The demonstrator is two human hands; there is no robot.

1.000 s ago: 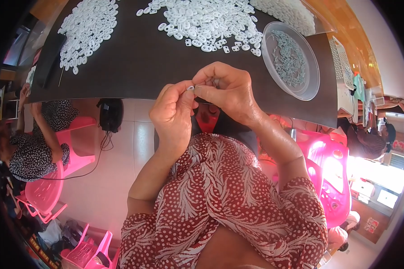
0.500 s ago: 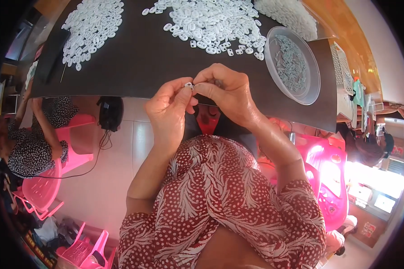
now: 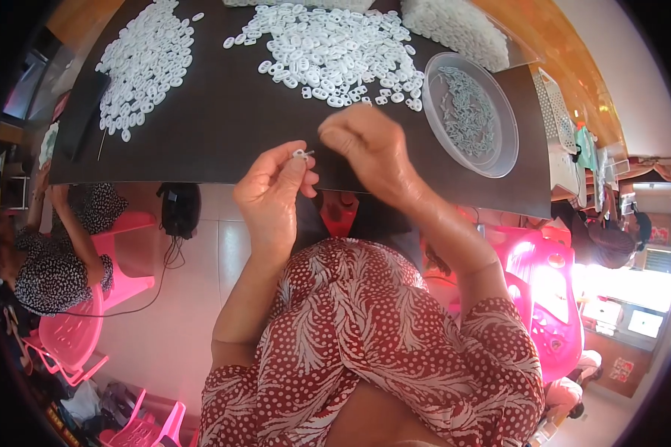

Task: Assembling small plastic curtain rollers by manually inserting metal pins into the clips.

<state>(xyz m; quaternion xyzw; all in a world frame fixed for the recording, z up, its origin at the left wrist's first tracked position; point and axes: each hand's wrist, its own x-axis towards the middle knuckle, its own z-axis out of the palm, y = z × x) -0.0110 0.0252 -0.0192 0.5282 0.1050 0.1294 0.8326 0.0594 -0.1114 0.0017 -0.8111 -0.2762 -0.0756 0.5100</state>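
We count two hands at the near side of the tabletop (image 3: 216, 127): our left hand (image 3: 270, 185) pinches one white oval piece (image 3: 300, 154) between thumb and forefinger, with a single thin grey screw (image 3: 310, 153) jutting from its right side, while our right hand (image 3: 369, 145), near but apart, is blurred with fingers curled, and we cannot tell whether it holds anything. Farther back we see two loose heaps (image 3: 147, 63) of white pieces, too many to count, and one round clear tray (image 3: 508, 134) of grey-green screws (image 3: 467, 108). We also spot one red-marked sheet (image 3: 622, 369), its print too small to read.
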